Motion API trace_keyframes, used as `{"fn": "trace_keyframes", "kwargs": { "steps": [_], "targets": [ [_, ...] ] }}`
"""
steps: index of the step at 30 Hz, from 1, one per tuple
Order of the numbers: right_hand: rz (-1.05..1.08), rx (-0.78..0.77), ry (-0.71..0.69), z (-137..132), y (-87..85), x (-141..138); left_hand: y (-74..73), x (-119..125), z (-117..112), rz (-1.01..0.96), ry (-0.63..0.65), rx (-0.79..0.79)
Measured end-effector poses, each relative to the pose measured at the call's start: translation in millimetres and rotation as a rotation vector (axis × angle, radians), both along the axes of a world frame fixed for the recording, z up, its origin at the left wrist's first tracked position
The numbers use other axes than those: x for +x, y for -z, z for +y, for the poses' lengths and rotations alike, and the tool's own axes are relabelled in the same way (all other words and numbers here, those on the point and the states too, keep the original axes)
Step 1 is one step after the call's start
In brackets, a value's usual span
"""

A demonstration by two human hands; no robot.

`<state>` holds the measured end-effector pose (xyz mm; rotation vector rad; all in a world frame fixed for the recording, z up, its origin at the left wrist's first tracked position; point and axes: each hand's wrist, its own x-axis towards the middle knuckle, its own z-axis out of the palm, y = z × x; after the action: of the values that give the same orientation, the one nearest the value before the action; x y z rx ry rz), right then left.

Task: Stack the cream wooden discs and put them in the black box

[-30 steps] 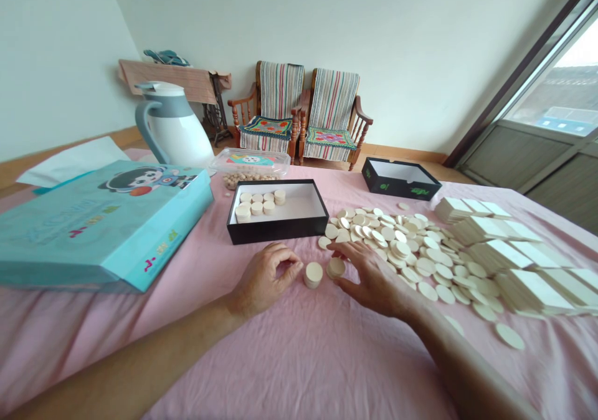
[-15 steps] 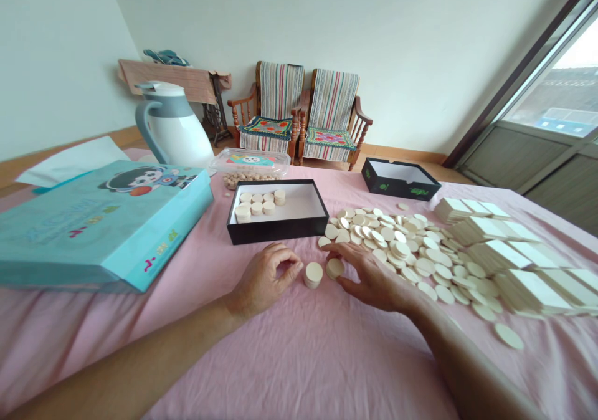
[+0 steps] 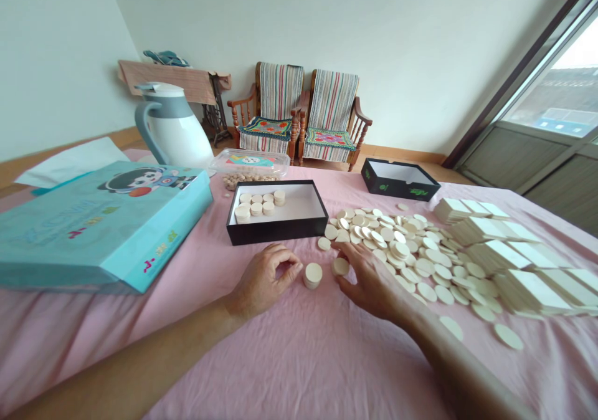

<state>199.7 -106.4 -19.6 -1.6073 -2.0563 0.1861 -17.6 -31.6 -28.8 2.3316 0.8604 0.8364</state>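
My left hand [image 3: 268, 280] rests on the cloth with thumb and forefinger tips together, and I see nothing between them. Just right of its fingertips stands a short stack of round pale wooden discs [image 3: 313, 275]. The fingers and thumb of my right hand [image 3: 369, 276] close around another small stack of wooden discs [image 3: 340, 267]; how many it has is partly hidden. Beyond my hands lies a black box [image 3: 280, 228] with a white inside, several disc stacks [image 3: 256, 209] standing in its left part. A loose heap of wooden discs [image 3: 420, 252] spreads right of my right hand.
Stacked pale rectangular pieces [image 3: 509, 239] line the right side. Further back are a second black box [image 3: 400, 180], a clear tub of small brown pieces [image 3: 250, 174] and a white-and-grey jug [image 3: 180, 130]. A large turquoise box [image 3: 107, 227] takes up the left. The table cloth [image 3: 289, 357] is pink.
My right hand has shifted slightly right with the discs at its fingers, widening the gap to the standing stack. My left hand stays in place.
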Motion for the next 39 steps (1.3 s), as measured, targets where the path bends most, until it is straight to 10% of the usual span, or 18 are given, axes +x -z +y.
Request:
{"fn": "trace_keyframes", "kwargs": {
  "steps": [14, 39],
  "targets": [
    [-0.314, 0.095, 0.397, 19, -0.3, 75, -1.1, 1, 0, 0.010, 0.003, -0.016],
    [-0.410, -0.081, 0.526, 14, -3.0, 79, -0.9, 0, -1, 0.008, 0.001, -0.022]
  ]
}}
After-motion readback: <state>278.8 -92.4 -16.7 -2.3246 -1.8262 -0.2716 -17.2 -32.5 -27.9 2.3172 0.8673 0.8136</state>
